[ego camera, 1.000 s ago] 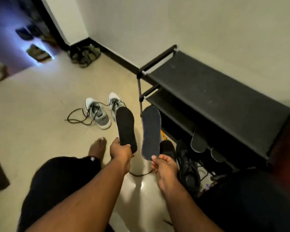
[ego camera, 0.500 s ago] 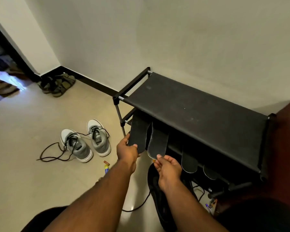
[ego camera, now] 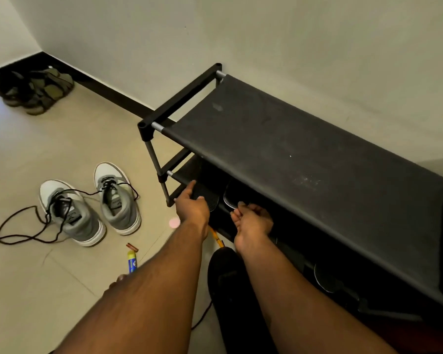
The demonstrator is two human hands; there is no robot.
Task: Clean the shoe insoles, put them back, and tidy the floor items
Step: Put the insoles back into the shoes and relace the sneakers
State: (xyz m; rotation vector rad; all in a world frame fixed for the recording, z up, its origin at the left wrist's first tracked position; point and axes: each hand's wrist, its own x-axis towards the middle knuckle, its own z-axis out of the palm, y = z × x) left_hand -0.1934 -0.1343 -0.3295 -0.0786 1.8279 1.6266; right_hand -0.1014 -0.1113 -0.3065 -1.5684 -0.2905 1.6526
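Both insoles lie on the shoe rack's (ego camera: pixel 304 159) lower shelf: the left hand (ego camera: pixel 191 208) rests loosely open on one insole (ego camera: pixel 207 198), and the right hand (ego camera: pixel 252 222) pinches the other insole's (ego camera: pixel 231 198) heel. Judged step: setting them down. Next: release, then fetch the grey sneakers (ego camera: pixel 87 213) left of both hands.
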